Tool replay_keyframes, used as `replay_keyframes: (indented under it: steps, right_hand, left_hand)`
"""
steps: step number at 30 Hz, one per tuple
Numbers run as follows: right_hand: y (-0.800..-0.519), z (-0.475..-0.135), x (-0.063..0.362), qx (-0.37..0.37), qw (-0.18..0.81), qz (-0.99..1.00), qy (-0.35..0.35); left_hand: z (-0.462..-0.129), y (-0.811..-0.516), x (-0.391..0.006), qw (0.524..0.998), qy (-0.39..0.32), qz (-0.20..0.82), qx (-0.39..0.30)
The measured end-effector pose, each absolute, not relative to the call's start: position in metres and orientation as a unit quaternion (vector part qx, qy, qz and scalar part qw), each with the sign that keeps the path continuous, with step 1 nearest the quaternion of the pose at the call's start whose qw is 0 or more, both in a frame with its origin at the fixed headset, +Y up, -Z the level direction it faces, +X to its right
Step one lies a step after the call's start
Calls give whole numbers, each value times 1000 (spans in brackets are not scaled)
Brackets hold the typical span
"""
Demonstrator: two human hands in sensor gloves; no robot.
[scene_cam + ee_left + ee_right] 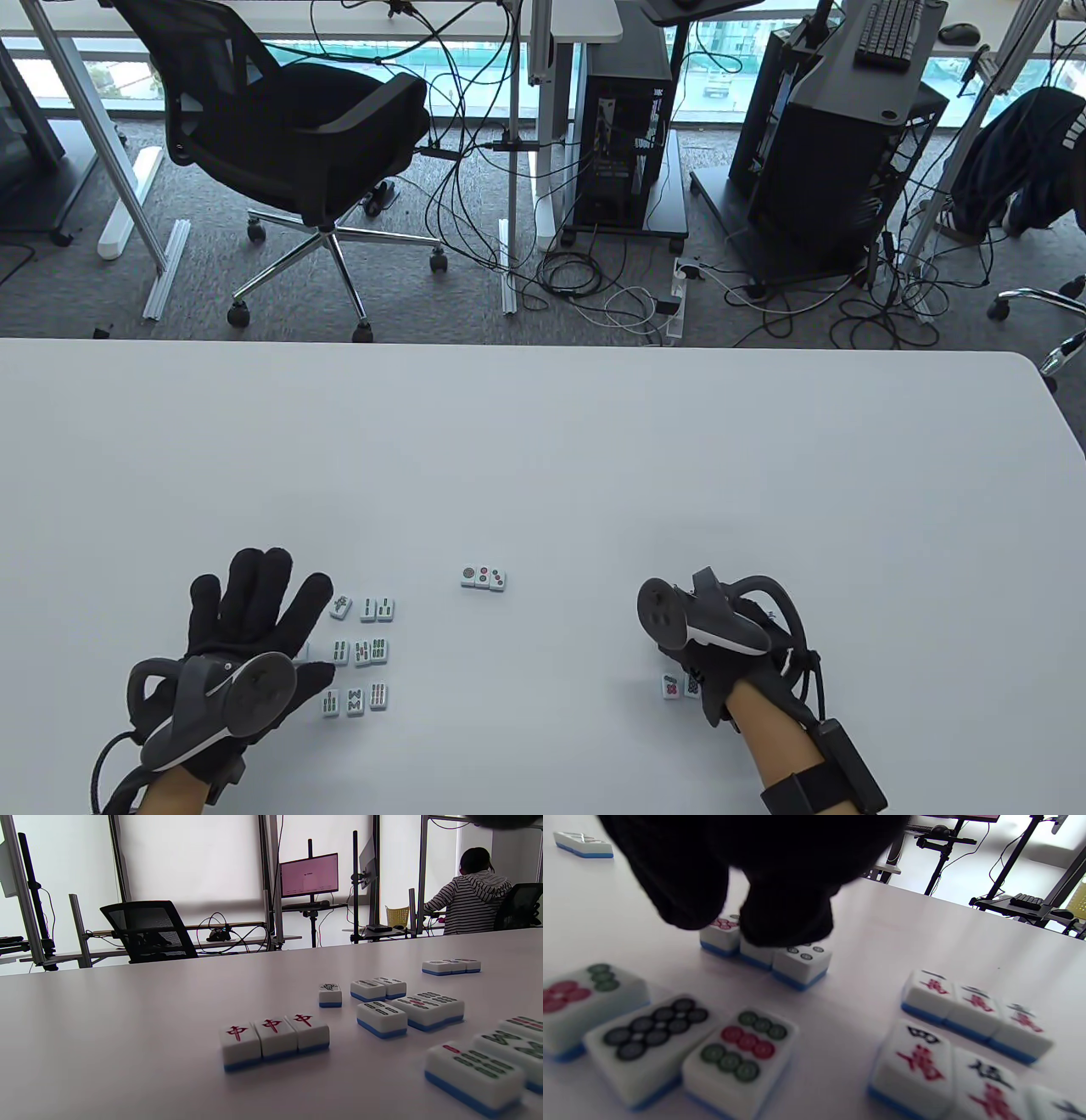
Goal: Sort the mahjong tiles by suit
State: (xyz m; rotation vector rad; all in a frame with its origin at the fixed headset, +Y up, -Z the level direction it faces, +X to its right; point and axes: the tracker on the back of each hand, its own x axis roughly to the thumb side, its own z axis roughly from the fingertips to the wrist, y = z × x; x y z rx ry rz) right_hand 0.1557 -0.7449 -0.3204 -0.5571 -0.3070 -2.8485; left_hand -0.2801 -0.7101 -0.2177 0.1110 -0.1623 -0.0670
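Several bamboo tiles lie face up in loose rows beside my left hand, which lies flat with fingers spread and holds nothing. In the left wrist view, three red-character tiles form a row in front of the bamboo tiles. A short row of three dot tiles sits mid-table. My right hand is hunched over more tiles. In the right wrist view its gloved fingertips come down on a row of three tiles; whether they grip is hidden.
Dot tiles lie close under my right wrist, and character tiles sit to their right. The white table stretches far beyond the tiles. An office chair, computer towers and cables stand on the floor behind it.
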Motion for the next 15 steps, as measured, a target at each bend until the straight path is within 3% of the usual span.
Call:
replay_keyframes:
  steps: [15]
  right_hand:
    - [-760,-324,137,-188,146,-964,-120]
  left_hand:
    - [-218,-712,-279,994,-84,-35,55]
